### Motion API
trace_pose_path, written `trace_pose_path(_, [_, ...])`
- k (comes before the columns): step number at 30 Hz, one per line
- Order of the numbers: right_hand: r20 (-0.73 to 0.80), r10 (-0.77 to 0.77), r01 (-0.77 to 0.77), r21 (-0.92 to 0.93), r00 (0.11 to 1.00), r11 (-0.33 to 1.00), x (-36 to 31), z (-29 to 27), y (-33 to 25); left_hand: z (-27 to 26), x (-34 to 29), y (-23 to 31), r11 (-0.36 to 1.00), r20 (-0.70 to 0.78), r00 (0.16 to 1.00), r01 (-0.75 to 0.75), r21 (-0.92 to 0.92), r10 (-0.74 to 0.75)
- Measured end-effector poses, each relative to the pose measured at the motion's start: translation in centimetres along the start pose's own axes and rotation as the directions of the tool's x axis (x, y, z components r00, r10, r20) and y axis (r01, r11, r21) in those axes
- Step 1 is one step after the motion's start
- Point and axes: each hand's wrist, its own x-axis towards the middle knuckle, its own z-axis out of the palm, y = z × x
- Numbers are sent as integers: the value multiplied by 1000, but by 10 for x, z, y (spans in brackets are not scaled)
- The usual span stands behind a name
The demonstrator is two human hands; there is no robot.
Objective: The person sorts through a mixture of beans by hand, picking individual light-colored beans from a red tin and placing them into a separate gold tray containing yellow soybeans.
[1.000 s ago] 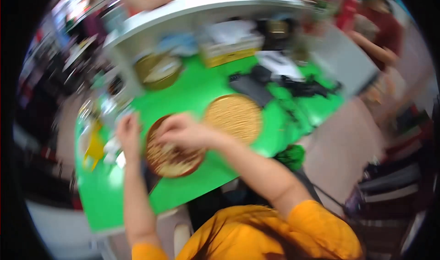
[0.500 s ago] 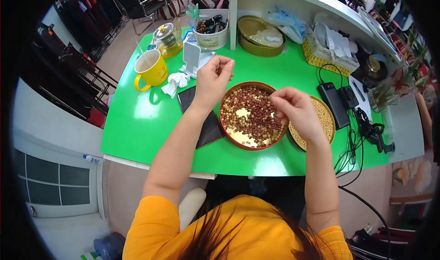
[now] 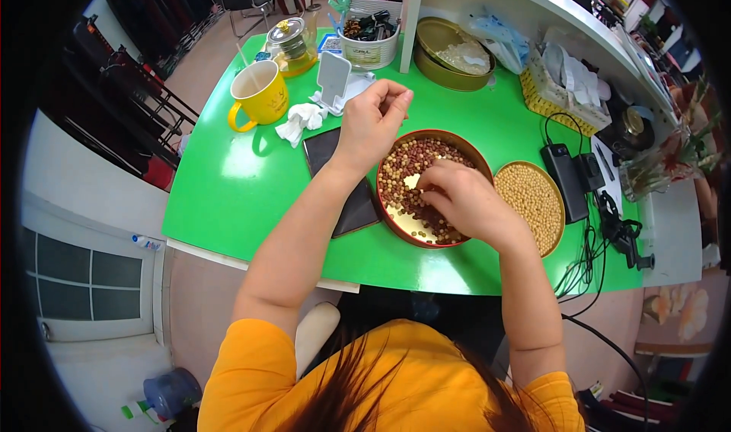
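A round red-rimmed tin (image 3: 474, 144) holds mixed dark red and pale tan beans (image 3: 422, 155), and its golden bottom shows through in patches. My right hand (image 3: 466, 197) reaches into it from the right, with thumb and fingers pinched down among the beans. Whatever sits between those fingertips is too small to make out. Above the tin's far left rim hovers my left hand (image 3: 375, 120), its fingers curled closed and their contents hidden. A shallow golden dish of pale yellow beans (image 3: 531, 200) stands right of the tin.
Left of the tin lies a dark flat phone-like slab (image 3: 356, 207). Crumpled tissue (image 3: 301, 121), a yellow mug (image 3: 260, 95), a glass teapot (image 3: 292, 45) and a white basket (image 3: 370, 48) stand beyond. At right are a black adapter (image 3: 565, 180) and cables (image 3: 586, 258).
My right hand has moved left and down from the tin's right rim into the beans. My left hand stays curled, slightly further right in the picture, while the whole view has shifted a little.
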Motion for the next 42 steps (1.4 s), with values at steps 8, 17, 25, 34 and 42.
trace_pose_path(8, [112, -20, 46, -229, 993, 972, 15, 7, -4, 3, 9, 10, 998, -6, 998, -60, 19, 60])
trace_pose_path(17, [98, -41, 75, -380, 994, 922, 0, -7, 34, 46, 35, -14, 994, 37, 995, -98, 39, 97])
trace_pose_path(25, [-248, -60, 5, -219, 967, 976, -55, -70, 39, 67, 41, -2, 998, 66, 996, -69, 14, 68])
trace_pose_path(34, [-820, -63, -183, -201, 568, 962, -88, -107, 78, 59, 38, 14, 983, 70, 995, -82, 161, 72])
trace_pose_path(42, [-919, 383, -909, 76, 96, 410, -24, -297, 225, 45, 23, 28, 899, 50, 977, -209, 384, 206])
